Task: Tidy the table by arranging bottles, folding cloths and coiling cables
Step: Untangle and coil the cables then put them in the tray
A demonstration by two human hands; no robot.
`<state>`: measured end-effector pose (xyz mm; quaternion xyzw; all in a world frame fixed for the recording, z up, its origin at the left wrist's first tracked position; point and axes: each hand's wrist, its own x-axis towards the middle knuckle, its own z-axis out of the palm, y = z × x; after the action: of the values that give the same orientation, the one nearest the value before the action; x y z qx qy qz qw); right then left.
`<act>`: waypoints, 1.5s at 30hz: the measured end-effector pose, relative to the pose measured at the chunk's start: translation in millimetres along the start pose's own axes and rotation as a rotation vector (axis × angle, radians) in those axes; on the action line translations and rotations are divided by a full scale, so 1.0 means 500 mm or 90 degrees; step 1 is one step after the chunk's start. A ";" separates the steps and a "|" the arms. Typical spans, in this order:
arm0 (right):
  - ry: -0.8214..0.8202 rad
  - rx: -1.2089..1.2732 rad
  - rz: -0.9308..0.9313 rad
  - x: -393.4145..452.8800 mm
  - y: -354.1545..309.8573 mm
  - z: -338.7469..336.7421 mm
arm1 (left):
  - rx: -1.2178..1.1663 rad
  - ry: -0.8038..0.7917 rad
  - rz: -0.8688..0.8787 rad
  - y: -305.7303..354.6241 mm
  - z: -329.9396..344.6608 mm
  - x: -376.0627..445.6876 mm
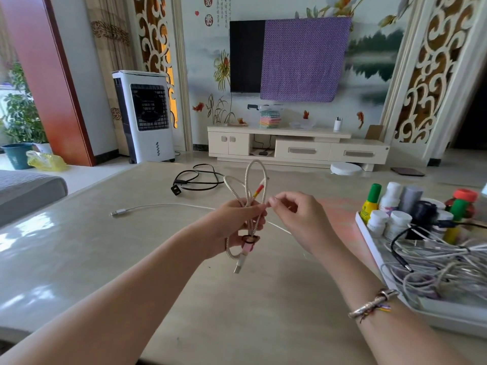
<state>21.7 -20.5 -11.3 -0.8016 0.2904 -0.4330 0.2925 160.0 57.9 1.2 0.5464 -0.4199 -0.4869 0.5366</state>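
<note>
1. Cable point(249, 191), light and bendy, sits looped above the table point(131, 259).
2. Left hand point(237, 219) squeezes the loops in the middle; hold there.
3. Right hand point(295, 209) pinches the loose end.
4. Tray point(369, 233) of bottles point(390, 204) waits nearby.

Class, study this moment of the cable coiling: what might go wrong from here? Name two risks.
The braided cable is gathered in loose loops in the left hand; they may spring apart before being secured. Its hanging USB plug dangles free, and the thin white cable lies just behind, so the two could tangle.
</note>
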 end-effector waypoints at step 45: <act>-0.195 -0.030 -0.180 -0.041 -0.021 0.013 | -0.063 0.072 -0.077 0.010 0.000 -0.021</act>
<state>20.3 2.4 -17.6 -0.8976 0.1370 -0.3357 0.2508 158.6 67.7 7.3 0.5702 -0.3304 -0.5069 0.5557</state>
